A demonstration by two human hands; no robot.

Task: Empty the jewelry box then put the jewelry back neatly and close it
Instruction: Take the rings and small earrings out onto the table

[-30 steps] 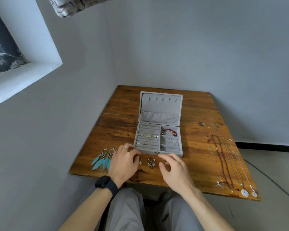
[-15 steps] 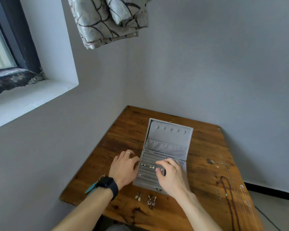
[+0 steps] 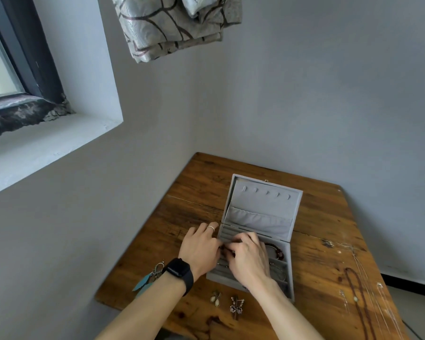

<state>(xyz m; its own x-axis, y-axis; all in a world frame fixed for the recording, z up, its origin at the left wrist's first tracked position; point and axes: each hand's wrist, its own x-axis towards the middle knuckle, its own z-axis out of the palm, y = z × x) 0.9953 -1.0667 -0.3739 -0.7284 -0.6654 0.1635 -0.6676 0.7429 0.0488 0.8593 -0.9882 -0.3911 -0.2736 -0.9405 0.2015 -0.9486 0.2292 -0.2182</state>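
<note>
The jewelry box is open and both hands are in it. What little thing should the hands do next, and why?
Probably lift out the small piece both hands pinch at the ring rows. The left hand and right hand meet over the open jewelry box, which still holds a red bracelet, while earrings and necklaces already lie on the table.

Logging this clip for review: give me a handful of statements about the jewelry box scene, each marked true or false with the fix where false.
1. The jewelry box lid stands open. True.
2. Both hands are over the ring-slot side of the box. True: left hand and right hand meet there.
3. The feather earrings lie inside the box. False: they lie on the table, by the left wrist.
4. The necklaces hang from the lid's hooks. False: they lie on the table, right of the box.
5. A red bracelet sits in a right-hand compartment. True.
</note>
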